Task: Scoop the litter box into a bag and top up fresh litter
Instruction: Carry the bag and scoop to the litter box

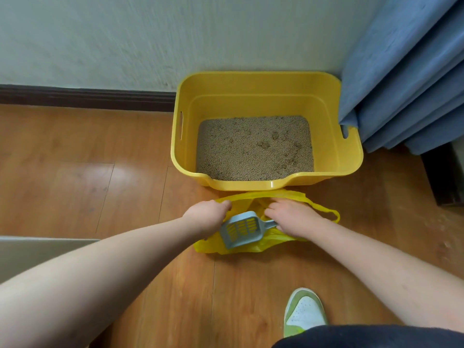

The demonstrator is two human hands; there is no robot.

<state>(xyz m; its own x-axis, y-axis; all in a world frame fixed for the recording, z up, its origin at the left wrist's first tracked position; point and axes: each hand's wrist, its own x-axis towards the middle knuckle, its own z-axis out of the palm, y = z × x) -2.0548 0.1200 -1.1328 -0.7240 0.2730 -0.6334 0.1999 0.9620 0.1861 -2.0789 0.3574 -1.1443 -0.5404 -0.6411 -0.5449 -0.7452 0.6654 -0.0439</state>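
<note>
My left hand (208,216) grips the yellow plastic bag's (273,241) rim; my right hand (291,217) holds the slotted blue litter scoop (241,229) over it, before the yellow litter box (351,156).

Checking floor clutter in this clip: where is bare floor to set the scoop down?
Bare wood floor lies left of the litter box, up to the baseboard. Crowded: bag, scoop and both hands before the box.

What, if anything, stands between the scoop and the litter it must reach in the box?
Only the litter box's front rim. The scoop, held by the right hand, lies over the bag just before it; nothing covers the litter.
</note>
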